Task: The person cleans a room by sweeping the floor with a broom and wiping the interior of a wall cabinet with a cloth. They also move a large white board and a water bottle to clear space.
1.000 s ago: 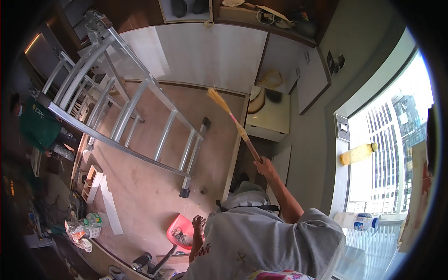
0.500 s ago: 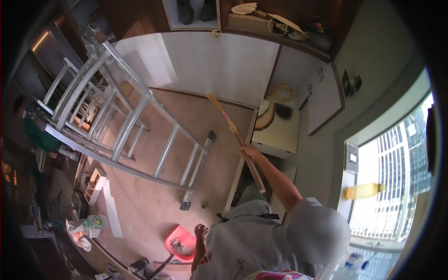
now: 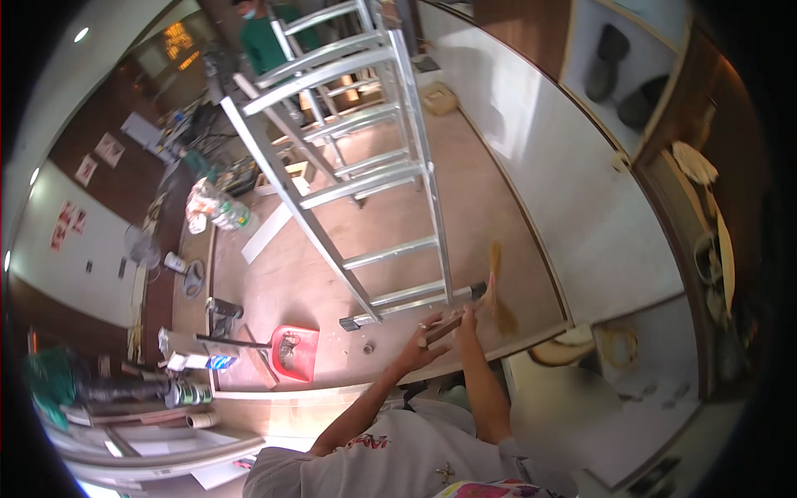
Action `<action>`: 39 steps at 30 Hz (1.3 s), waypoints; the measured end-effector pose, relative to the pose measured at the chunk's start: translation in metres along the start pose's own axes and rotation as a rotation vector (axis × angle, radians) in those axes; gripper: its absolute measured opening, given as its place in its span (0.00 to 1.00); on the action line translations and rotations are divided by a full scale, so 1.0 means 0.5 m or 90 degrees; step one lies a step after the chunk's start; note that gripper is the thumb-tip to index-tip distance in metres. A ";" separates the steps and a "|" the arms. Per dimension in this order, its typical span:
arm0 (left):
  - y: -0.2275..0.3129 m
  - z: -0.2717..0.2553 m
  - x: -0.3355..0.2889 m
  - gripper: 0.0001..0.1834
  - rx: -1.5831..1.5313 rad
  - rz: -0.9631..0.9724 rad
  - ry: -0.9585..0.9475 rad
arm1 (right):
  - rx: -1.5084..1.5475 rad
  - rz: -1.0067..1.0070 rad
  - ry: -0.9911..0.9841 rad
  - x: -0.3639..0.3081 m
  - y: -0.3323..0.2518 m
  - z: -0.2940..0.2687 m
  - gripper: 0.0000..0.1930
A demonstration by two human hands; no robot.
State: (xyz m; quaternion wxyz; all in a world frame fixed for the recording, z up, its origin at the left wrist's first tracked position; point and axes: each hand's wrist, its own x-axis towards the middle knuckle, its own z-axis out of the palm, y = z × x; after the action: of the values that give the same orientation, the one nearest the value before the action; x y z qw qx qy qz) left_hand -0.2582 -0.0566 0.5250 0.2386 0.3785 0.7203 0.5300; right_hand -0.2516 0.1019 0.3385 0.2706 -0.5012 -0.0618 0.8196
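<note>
A long-handled broom (image 3: 443, 330) with straw-coloured bristles lies across both my hands, its bristle end pointing away over the brown floor, just right of the ladder foot. My left hand (image 3: 418, 349) is loosely closed around the near end of the handle, some fingers partly extended. Further up, my right hand (image 3: 467, 319) grips the same handle. The bristle end is blurred, so I cannot tell whether it touches the floor. To the left of my hands, a red dustpan (image 3: 305, 357) with a dark handle sits on the floor with some debris in it.
An aluminium stepladder (image 3: 390, 251) stands right ahead, its near foot close to the broom. Behind it is a person in green (image 3: 264, 46). A plastic bottle (image 3: 232, 217) and a white strip (image 3: 267, 234) lie to the left. A white panel wall (image 3: 540, 141) runs along the right.
My view has swung left, toward the ladder and dustpan. My left hand, earlier low and off the broom, now holds its handle along with the right. The broom is lower and closer in.
</note>
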 end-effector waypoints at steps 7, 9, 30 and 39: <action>0.067 -0.003 0.106 0.17 0.030 0.017 0.119 | -0.116 0.146 -0.170 0.001 -0.071 -0.049 0.18; 0.072 -0.014 0.149 0.17 -0.060 -0.009 0.139 | -0.201 0.144 -0.168 0.003 -0.125 -0.097 0.20; 0.025 -0.117 0.352 0.20 0.019 -0.156 0.060 | -0.753 -0.644 0.804 0.127 -0.993 -0.854 0.31; -0.004 -0.131 0.428 0.23 -0.004 -0.284 0.113 | -0.804 -0.464 0.625 0.157 -1.166 -0.888 0.44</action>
State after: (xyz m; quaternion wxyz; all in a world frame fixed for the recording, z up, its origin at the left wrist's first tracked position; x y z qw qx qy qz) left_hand -0.4359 0.0755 0.5567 0.2864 0.1615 0.8027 0.4976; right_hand 0.3230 0.5596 0.2761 0.1833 -0.8024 -0.5365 0.1866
